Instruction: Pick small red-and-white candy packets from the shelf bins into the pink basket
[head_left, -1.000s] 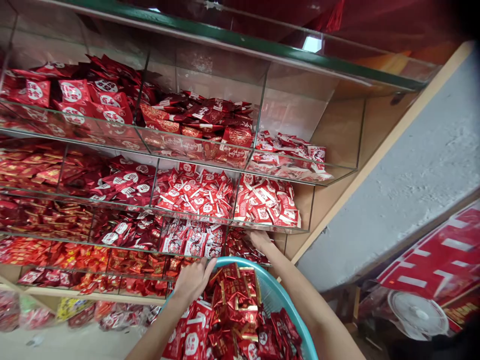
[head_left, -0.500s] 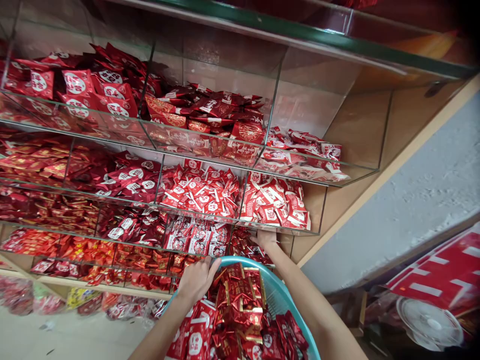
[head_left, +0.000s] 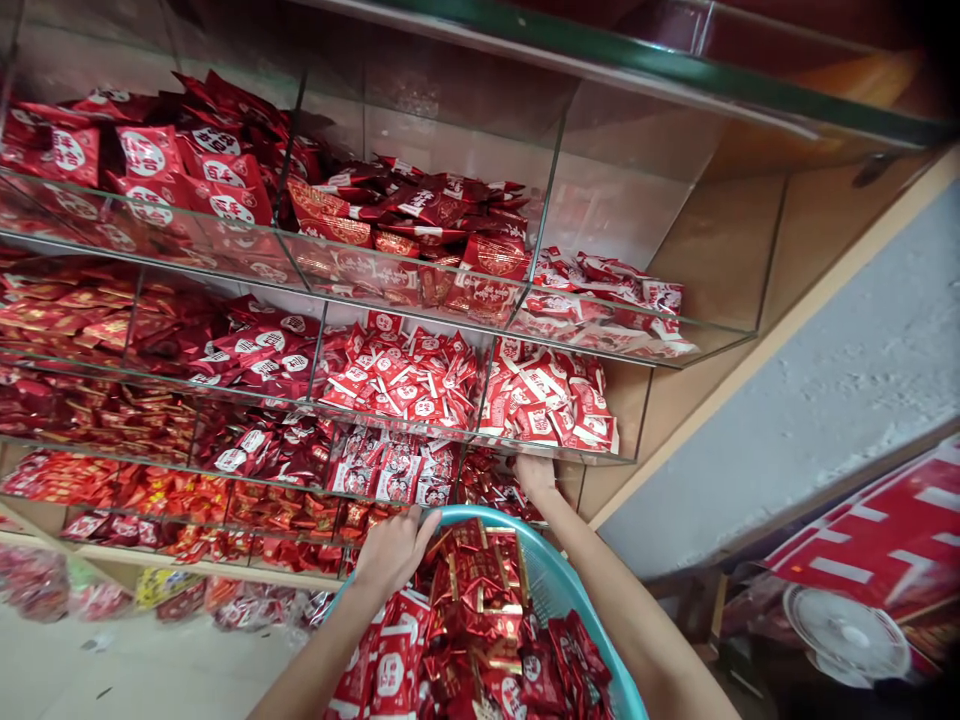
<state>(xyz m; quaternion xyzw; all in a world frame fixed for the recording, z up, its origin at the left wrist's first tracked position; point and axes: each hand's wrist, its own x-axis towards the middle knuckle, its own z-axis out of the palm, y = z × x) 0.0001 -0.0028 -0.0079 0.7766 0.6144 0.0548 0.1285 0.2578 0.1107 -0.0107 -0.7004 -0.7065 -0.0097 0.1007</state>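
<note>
My left hand grips the far left rim of a turquoise plastic basket, its thumb lying along the edge. Heaped in the basket are shiny red-and-gold packets, with red-and-white packets to the left and darker red packets to the right. Beyond the rim, my right hand reaches under a glass shelf edge into a compartment of small dark red packets. The shelf and packets hide its fingers, so I cannot see whether it holds anything.
Glass dividers split the shelves into compartments of red packets. A thick glass shelf edge crosses above. Wooden side panel and grey wall stand right, near a white fan-like round object. Plastic bags lie along the floor.
My right hand has shifted slightly right within the compartment, and its fingers are less visible. The left hand stays on the basket rim. The view has moved a little.
</note>
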